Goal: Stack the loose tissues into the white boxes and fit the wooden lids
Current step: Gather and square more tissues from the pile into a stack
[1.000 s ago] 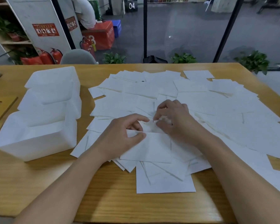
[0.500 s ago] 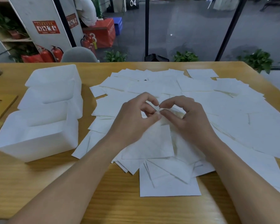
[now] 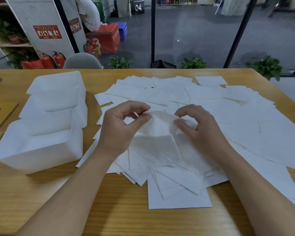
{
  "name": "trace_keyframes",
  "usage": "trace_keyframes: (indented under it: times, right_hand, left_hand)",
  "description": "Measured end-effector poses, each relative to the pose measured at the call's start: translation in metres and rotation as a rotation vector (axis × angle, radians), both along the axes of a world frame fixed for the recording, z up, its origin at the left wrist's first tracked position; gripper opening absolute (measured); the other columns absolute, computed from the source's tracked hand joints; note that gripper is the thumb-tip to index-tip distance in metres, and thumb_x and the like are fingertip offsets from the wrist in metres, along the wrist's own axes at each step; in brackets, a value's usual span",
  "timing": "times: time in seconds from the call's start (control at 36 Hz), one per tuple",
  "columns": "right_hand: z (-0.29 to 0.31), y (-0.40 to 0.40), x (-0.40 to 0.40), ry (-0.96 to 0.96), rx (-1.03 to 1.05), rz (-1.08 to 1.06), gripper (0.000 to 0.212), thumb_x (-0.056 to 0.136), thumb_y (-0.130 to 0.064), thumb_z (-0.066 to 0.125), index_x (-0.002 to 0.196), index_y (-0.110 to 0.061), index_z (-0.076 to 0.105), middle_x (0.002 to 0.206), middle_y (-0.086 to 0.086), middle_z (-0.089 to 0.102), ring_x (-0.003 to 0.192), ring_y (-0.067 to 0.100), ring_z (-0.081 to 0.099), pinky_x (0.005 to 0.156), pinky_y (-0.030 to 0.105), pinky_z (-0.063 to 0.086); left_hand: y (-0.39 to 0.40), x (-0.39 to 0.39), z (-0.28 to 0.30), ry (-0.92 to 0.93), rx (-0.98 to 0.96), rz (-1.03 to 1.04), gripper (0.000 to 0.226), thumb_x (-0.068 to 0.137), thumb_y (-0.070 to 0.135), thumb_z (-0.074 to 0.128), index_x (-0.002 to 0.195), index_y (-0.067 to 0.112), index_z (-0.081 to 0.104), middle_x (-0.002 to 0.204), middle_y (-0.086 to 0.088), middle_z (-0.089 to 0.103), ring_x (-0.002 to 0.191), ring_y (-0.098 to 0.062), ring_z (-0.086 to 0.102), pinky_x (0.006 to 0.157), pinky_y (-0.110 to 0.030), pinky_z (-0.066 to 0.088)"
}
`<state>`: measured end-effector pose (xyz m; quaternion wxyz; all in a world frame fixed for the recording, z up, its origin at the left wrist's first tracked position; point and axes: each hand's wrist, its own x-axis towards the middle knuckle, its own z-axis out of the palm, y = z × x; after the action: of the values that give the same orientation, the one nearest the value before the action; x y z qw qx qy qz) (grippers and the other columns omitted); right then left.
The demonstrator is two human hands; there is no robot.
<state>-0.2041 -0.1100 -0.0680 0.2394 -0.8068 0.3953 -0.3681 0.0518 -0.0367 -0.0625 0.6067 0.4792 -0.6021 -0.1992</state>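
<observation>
— Looking down at the desk (image 3: pixel 41 193), what do we have in each grip?

— We pinch one tissue (image 3: pixel 160 123) between us: our left hand (image 3: pixel 121 132) nips its upper left edge between thumb and forefinger, and our right hand (image 3: pixel 199 128) nips the upper right edge the same way. The sheet arches up between the two pinches, its lower part draping onto the pile.

— And the rest?

— We see the loose tissues (image 3: pixel 220 116) spread flat and overlapping across the middle and right of the desk, some under our wrists. To the left stand the white boxes (image 3: pixel 46 126), lined up one behind another, open at the top, just beside the pile. At the far left edge lies a wooden lid (image 3: pixel 2 116), flat on the desk and only partly in view.
</observation>
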Motion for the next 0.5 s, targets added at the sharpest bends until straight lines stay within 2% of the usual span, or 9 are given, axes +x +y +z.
trace_keyframes:
  times: [0.06,0.11,0.17,0.22,0.28,0.33,0.42,0.44,0.5]
  right_hand:
    - [0.0,0.002,0.0,-0.068,0.019,-0.034,0.008,0.106,-0.028,0.07,0.106,-0.036,0.071,0.115,-0.02,0.072,0.103,0.002,0.064,0.08,0.022,0.045]
    - [0.002,0.002,-0.001,-0.155,-0.002,-0.081,0.009,0.107,-0.028,0.067,0.105,-0.037,0.069,0.11,-0.017,0.073,0.091,0.005,0.067,0.062,0.018,0.04]
    - [0.004,0.001,-0.002,-0.244,-0.015,-0.105,0.007,0.107,-0.026,0.068,0.105,-0.032,0.069,0.107,-0.014,0.074,0.1,0.015,0.069,0.062,0.028,0.046]
    - [0.005,0.003,-0.002,-0.307,-0.031,-0.107,0.007,0.107,-0.023,0.069,0.105,-0.029,0.07,0.105,-0.011,0.074,0.1,0.02,0.07,0.07,0.037,0.054]
    - [0.004,0.007,0.0,-0.345,-0.042,-0.106,0.009,0.106,-0.021,0.069,0.105,-0.03,0.071,0.103,-0.009,0.074,0.094,0.021,0.069,0.074,0.034,0.056]
    - [0.004,0.011,0.002,-0.363,-0.028,-0.098,0.008,0.106,-0.022,0.069,0.106,-0.03,0.071,0.1,-0.009,0.073,0.087,0.021,0.068,0.069,0.029,0.054]
    - [0.003,0.014,0.006,-0.372,0.054,-0.036,0.003,0.106,-0.024,0.071,0.105,-0.026,0.073,0.086,-0.007,0.07,0.07,0.014,0.061,0.058,0.024,0.046]
    - [0.003,0.014,0.006,-0.383,0.1,-0.001,0.002,0.106,-0.023,0.072,0.106,-0.025,0.074,0.083,-0.004,0.07,0.067,0.016,0.06,0.057,0.025,0.046]
    - [0.001,0.015,0.007,-0.381,0.207,0.059,0.006,0.105,-0.024,0.074,0.111,-0.025,0.075,0.076,0.004,0.064,0.062,0.026,0.054,0.053,0.029,0.044]
  left_hand:
    - [0.0,0.0,-0.002,-0.012,0.003,0.015,0.019,0.096,0.02,0.086,0.112,0.029,0.082,0.104,0.005,0.081,0.102,-0.027,0.075,0.085,-0.024,0.057]
    - [-0.001,-0.002,-0.005,-0.047,0.016,0.032,0.022,0.098,0.017,0.084,0.115,0.03,0.081,0.104,0.009,0.079,0.101,-0.024,0.075,0.085,-0.025,0.058]
    - [-0.001,-0.003,-0.008,-0.087,0.037,0.033,0.025,0.099,0.017,0.082,0.119,0.032,0.08,0.107,0.01,0.078,0.103,-0.024,0.073,0.088,-0.029,0.06]
    - [0.0,-0.005,-0.009,-0.115,0.061,0.031,0.027,0.1,0.019,0.08,0.122,0.035,0.078,0.113,0.009,0.078,0.106,-0.026,0.072,0.092,-0.032,0.061]
    - [0.002,-0.008,-0.009,-0.136,0.072,0.023,0.029,0.101,0.024,0.079,0.126,0.037,0.075,0.118,0.012,0.077,0.109,-0.026,0.072,0.092,-0.033,0.061]
    - [0.004,-0.01,-0.008,-0.12,0.091,0.0,0.026,0.102,0.033,0.078,0.127,0.039,0.074,0.118,0.012,0.077,0.111,-0.024,0.073,0.087,-0.03,0.062]
    - [0.005,-0.01,-0.005,-0.052,0.124,0.0,0.017,0.104,0.044,0.074,0.12,0.037,0.077,0.097,0.007,0.078,0.085,-0.016,0.073,0.069,-0.027,0.056]
    - [0.006,-0.009,-0.004,-0.022,0.128,0.003,0.014,0.105,0.043,0.073,0.115,0.035,0.079,0.088,0.006,0.075,0.073,-0.011,0.065,0.062,-0.024,0.05]
    - [0.008,-0.002,-0.004,0.027,0.147,-0.002,0.012,0.107,0.038,0.073,0.107,0.031,0.082,0.079,0.0,0.072,0.064,-0.013,0.054,0.059,-0.02,0.041]
